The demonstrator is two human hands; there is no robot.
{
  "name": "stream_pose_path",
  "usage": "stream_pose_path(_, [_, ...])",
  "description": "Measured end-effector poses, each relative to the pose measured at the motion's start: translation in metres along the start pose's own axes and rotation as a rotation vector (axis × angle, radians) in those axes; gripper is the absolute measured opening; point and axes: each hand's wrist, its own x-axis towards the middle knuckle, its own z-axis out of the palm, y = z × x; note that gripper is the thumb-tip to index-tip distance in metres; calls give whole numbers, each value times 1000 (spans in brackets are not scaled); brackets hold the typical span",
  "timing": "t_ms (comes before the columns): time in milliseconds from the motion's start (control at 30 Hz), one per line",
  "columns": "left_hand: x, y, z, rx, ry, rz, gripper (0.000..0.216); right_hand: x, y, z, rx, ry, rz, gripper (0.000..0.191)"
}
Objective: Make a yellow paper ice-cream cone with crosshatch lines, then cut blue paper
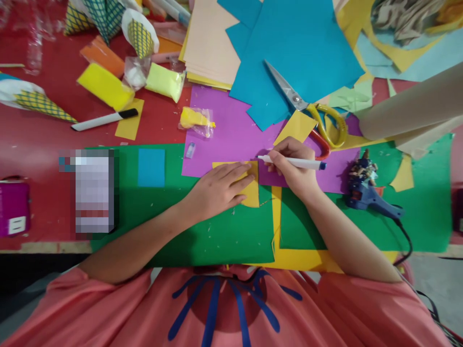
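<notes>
My left hand point(220, 188) lies flat, fingers stretched out, pressing a small yellow paper piece point(252, 193) onto the purple sheet point(231, 135) and the green sheet point(217, 236). My right hand point(294, 166) grips a white pen with a blue cap end point(300, 163). The pen's tip touches the upper right edge of the yellow piece.
Scissors with yellow handles point(311, 108) lie on blue paper point(300, 53) just behind my right hand. A blue glue gun point(365, 190) sits to the right with its cord. A black-capped marker point(104, 119), yellow clay packets point(106, 86) and patterned paper cones point(43, 103) lie to the left on the red table point(36, 140).
</notes>
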Motion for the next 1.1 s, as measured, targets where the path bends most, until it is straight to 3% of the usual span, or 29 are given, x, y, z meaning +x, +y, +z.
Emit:
stream_pose_path(200, [0,-2,1,-56,-15,-21,43,0,0,1,-153,-3,-1,26])
stream_pose_path(767, [0,-3,2,-28,28,-4,40,1,-2,3,-220,-5,-34,23])
stream_pose_path(1100, [0,-5,3,-3,28,-1,41,2,2,2,96,31,24,18])
